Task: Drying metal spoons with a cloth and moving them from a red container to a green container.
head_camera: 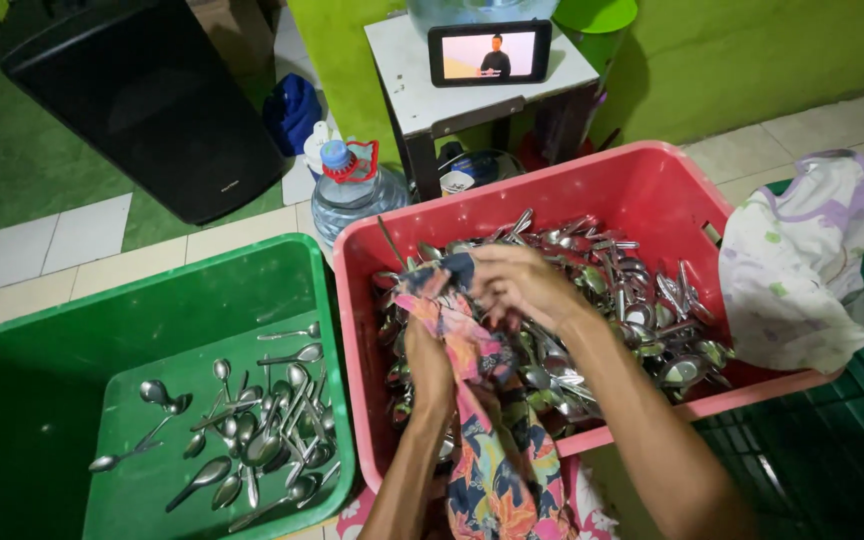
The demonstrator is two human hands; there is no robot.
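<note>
Floral cloth [472, 400] wrapped around cutlery, gripped in both hands above the red tub [642, 190].

The cloth runs lengthwise toward the person — its far end bunched at the right hand [522, 285], which closes over it just above the heap of spoons [632, 300]. The left hand [427, 365] clasps it lower, nearer the body and nearer the green tub [22, 400] of loose spoons [252, 430] on that side — well apart from the right hand's reach.

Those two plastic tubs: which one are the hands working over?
The red tub, heaped with spoons; both hands hold a floral cloth above it. The green tub holds fewer spoons and sits untouched.
</note>
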